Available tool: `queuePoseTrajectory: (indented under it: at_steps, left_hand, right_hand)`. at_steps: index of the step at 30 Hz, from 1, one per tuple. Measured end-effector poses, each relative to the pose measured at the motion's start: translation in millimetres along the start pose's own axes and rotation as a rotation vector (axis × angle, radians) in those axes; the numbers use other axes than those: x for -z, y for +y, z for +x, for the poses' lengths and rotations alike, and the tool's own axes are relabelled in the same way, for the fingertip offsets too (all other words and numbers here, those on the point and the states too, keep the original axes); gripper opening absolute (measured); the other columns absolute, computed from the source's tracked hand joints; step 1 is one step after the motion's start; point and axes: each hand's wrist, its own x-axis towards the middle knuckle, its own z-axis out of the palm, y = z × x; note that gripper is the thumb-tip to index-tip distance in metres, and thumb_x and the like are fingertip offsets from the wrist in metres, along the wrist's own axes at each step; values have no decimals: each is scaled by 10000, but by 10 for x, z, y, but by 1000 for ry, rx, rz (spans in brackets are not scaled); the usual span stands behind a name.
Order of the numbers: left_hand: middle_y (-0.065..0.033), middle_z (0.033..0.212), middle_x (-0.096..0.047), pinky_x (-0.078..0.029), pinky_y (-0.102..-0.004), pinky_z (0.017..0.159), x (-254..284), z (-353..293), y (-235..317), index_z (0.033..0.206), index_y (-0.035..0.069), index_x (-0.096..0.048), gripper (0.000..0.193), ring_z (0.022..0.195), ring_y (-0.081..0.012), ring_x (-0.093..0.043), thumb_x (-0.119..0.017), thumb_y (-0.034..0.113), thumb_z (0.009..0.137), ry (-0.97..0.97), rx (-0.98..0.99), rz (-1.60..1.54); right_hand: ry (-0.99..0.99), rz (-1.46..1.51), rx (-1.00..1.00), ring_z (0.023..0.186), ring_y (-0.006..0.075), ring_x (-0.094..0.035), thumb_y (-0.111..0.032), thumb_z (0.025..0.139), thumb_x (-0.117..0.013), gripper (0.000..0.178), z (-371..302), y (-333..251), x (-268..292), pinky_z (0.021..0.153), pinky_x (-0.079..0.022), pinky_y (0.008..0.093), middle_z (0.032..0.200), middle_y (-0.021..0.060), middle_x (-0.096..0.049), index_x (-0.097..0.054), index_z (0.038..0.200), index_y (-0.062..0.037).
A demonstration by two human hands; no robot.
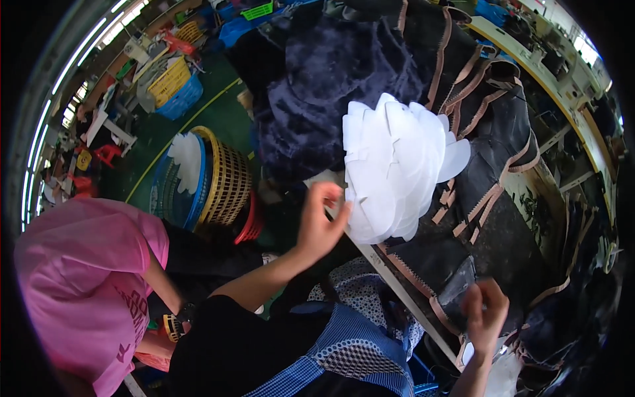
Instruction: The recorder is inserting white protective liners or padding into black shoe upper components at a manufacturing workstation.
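Left fingers curl beside layered white pieces — right fingers near black material.

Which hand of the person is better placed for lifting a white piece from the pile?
Probably the left hand: its thumb and fingers are right at the left edge of the white pile. The right hand is farther away, over the dark material.

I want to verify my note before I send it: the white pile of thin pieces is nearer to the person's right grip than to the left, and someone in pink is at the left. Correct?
One error: the head view shows the white pile nearer to the left grip. Someone in pink is at the left.
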Motion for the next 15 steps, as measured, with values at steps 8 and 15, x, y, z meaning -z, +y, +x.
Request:
queuePoseTrajectory:
  at_steps: [8,15]
  left_hand:
    - [-112,1108,-646,-520,-269,784,66,-52,-103,1492,61,-269,691,898,-140,-629,-714,82,963,-472,281,-364]
    - [-143,1077,-670,-536,-315,808,41,-120,-202,1484,66,-294,634,918,-187,-658,-669,54,973,-391,188,-488]
  right_hand:
    - [-56,-427,456,1091,354,-644,-191,754,-863,554,990,-455,-1522,863,-561,428,1205,159,-636,-599,1215,-35]
    - [-72,-581,463,1053,339,-639,-254,718,-876,644,1105,-362,-1656,787,-586,391,1254,143,-593,-578,1234,-9]
